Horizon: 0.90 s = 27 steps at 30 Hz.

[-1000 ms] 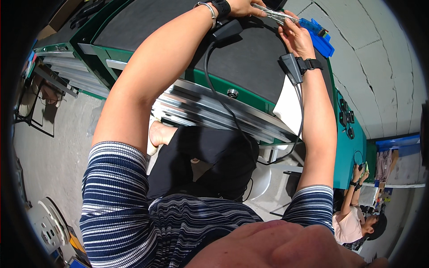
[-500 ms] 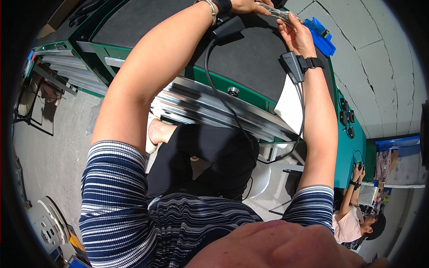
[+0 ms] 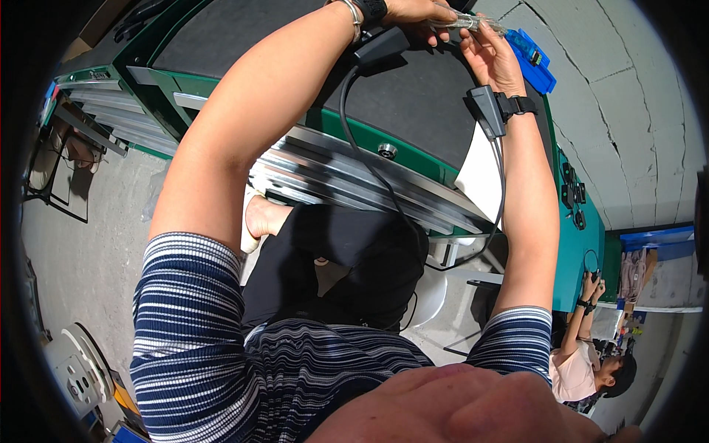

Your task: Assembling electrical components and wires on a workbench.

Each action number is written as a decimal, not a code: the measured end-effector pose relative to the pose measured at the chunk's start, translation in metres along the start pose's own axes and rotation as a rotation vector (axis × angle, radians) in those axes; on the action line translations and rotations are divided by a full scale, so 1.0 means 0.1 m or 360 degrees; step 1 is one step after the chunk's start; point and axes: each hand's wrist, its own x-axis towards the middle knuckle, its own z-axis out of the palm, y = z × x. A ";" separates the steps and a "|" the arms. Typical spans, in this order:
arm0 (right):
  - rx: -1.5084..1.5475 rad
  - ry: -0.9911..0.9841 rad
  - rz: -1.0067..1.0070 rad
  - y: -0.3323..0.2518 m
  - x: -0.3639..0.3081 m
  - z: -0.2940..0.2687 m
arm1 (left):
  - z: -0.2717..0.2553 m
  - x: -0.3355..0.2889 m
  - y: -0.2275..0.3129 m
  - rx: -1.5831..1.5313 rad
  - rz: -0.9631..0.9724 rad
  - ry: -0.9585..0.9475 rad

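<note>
A see-through, shiny, slender bundle (image 3: 468, 21) is stretched between my two hands at the far edge of the dark mat (image 3: 251, 46); its exact kind is hard to make out. My left hand (image 3: 418, 10) is closed about its left end, partly cut off by the picture's top edge. Thumb and fingers of my right hand (image 3: 496, 62) pinch the bundle's right part, palm turned up. Just beyond the right hand lies a blue tray (image 3: 545, 77) with a small item in it.
Black cabled modules (image 3: 487, 111) hang at both wrists, their cable (image 3: 363, 151) looping over my lap. A green workbench with metal drawers (image 3: 347, 173) stands before me. White paper (image 3: 480, 177) lies at its right. Another person (image 3: 576, 369) works at a teal table (image 3: 572, 251).
My left fingers have shifted slightly right and down along the bundle, and its visible part between the hands is shorter. The right hand has barely moved.
</note>
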 end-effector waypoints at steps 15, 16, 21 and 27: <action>-0.0356 0.0004 -0.0001 0.01 0.01 0.06 | 0.10 -0.08 0.14 0.1117 0.0356 0.0446; -0.0358 -0.0034 0.0006 0.01 0.01 0.07 | 0.10 -0.08 0.14 0.1096 0.0335 0.0449; -0.0364 -0.0058 -0.0005 0.01 -0.02 0.10 | 0.11 -0.07 0.15 0.1030 0.0327 0.0521; -0.0470 -0.0138 -0.0018 -0.02 -0.01 0.13 | 0.15 -0.07 0.17 0.1052 0.0367 0.0606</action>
